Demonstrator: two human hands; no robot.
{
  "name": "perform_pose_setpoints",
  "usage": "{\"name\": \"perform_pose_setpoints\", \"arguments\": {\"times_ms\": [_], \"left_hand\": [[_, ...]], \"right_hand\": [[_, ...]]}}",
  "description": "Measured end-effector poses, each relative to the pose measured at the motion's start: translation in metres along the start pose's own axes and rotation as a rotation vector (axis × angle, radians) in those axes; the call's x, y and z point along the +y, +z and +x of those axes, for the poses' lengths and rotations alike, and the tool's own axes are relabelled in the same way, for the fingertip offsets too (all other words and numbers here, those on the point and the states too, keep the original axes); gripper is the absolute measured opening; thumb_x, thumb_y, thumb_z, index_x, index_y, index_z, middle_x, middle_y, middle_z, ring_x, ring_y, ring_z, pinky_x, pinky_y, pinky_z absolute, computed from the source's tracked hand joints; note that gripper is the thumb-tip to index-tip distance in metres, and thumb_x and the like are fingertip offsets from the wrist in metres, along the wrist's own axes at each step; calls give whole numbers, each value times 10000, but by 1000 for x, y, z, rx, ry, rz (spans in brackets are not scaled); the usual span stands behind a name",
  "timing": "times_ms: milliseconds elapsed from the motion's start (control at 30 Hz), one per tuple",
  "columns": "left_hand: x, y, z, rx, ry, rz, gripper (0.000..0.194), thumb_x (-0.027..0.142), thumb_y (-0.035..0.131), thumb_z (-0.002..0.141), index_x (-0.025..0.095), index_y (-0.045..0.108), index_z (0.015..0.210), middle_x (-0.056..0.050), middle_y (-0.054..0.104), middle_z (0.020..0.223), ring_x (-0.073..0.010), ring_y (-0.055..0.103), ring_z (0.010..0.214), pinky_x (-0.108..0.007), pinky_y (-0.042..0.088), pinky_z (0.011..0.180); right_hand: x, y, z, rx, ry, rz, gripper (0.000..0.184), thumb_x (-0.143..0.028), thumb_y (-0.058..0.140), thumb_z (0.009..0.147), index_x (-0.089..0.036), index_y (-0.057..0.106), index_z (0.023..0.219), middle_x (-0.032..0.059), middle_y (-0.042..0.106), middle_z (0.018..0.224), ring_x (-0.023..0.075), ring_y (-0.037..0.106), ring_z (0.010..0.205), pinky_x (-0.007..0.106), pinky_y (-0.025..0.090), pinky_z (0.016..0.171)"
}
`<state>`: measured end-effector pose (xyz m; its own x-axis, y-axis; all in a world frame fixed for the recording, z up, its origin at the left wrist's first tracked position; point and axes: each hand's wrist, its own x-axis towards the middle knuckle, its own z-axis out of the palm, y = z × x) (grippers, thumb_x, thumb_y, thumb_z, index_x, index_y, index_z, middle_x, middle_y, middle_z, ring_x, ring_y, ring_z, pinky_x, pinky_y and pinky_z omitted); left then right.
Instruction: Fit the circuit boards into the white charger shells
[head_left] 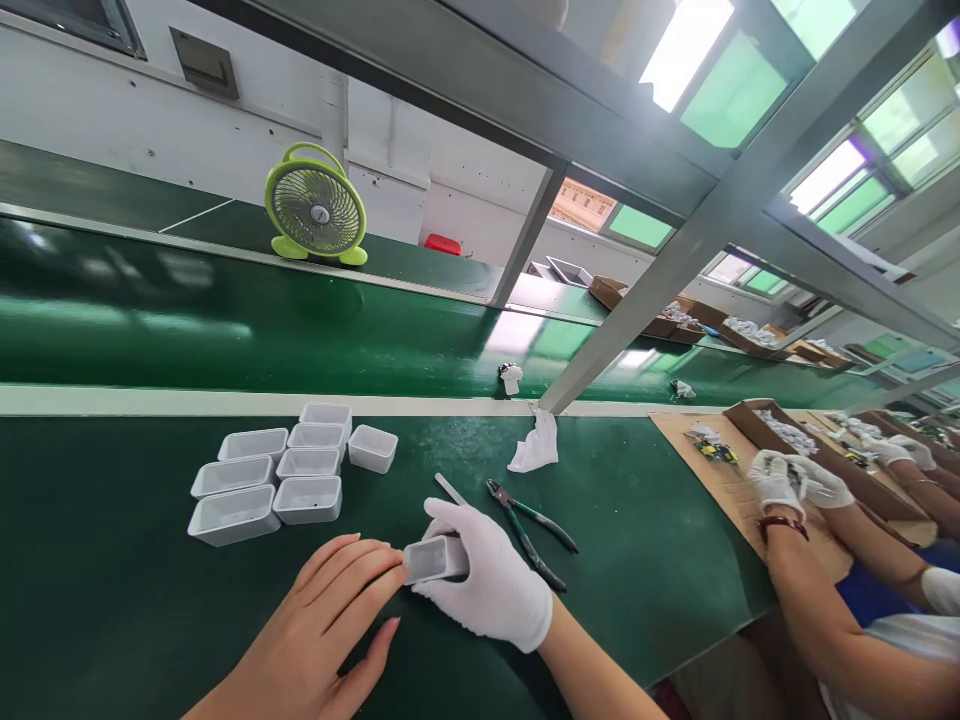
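Note:
In the head view my right hand (491,580), in a white glove, is closed around a small white plastic box (428,562), its open side toward me. My bare left hand (337,610) has its fingers stretched out side by side, the tips touching the left end of that box. Just beyond the gloved fingers lies a thin white strip (450,489), partly hidden by the hand. A pair of green-handled cutting pliers (536,535) rests to the right, jaws pointing away. Several similar white boxes (307,498) stand grouped on the left, with one small box (373,448) beside them.
A crumpled white cloth (536,443) lies near a metal post (630,310). Behind the green worktop (135,620) runs a green conveyor belt (337,345) carrying small parts (511,378). A green fan (316,208) stands beyond. At right, a co-worker's gloved hands (799,483) work over cardboard.

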<state>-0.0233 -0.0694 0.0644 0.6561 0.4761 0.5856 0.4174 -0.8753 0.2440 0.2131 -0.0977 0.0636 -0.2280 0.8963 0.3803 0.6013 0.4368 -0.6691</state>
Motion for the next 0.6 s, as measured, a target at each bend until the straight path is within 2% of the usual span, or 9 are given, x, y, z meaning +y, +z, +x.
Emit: {"name": "perform_pose_setpoints", "arguments": {"times_ms": [100,167,233,433,500,600], "left_hand": [[1,0,0,-24,39,-3,422,109,517,949,231,586,1347,-33,672,1332,-190,550,1314,-358,352,1192],[2,2,1,-21,53,-25,406,94,493,970,236,605,1334,-13,689,1305,-171,553,1302,-345,314,1205],[2,3,3,18,29,-76,375,101,481,991,233,628,1310,-7,710,1259,-158,580,1254,-334,301,1204],[2,7,3,78,-53,-153,343,124,496,998,227,637,1293,-13,738,1150,-164,621,1158,-354,356,1163],[0,6,2,58,-30,-108,363,118,500,989,209,615,1321,-39,712,1237,-179,596,1216,-365,355,1167],[0,3,1,-20,65,-16,419,90,511,963,168,569,1370,-76,639,1379,-206,516,1344,-365,340,1183]], "right_hand": [[5,5,2,-147,12,-140,732,-296,764,837,-231,391,1463,73,705,1080,262,694,971,423,573,894],[7,7,3,-200,17,-180,741,-288,751,838,-218,381,1476,93,705,1083,284,696,972,442,581,869],[8,7,2,-183,17,-174,723,-280,735,850,-234,383,1479,92,703,1081,288,699,965,451,583,852],[1,-3,-1,58,49,90,667,-283,768,829,-291,449,1413,28,681,1059,210,697,930,363,573,877],[0,-3,0,60,54,130,658,-277,756,843,-285,436,1417,30,677,1057,199,695,922,348,576,866],[3,0,2,-40,6,13,674,-269,736,863,-277,402,1448,50,691,1071,237,689,953,400,576,868]]}}
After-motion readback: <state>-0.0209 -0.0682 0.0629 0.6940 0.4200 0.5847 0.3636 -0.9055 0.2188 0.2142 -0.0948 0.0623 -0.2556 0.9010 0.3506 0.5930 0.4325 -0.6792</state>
